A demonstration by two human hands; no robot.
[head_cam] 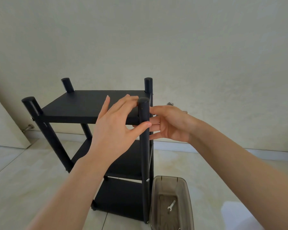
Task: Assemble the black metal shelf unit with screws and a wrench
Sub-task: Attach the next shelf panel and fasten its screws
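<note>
The black metal shelf unit (83, 105) stands upright on the tiled floor, with three shelves between four round posts. My left hand (113, 128) reaches to the near right post (144, 155); its thumb touches the front of the post and its straight fingers lie over the top shelf beside the post's cap. My right hand (170, 123) comes in from the right at the same height, its fingers stretched toward the post and their tips hidden behind it. A small silver wrench (171, 207) lies in a translucent grey bin (188, 196) at the foot of the unit.
A silver screw head (147, 180) shows low on the near right post. A door (5, 128) with a metal stop (28, 127) stands at the left. A plain wall runs close behind the unit. A small metal fitting (170, 103) peeks out above my right hand.
</note>
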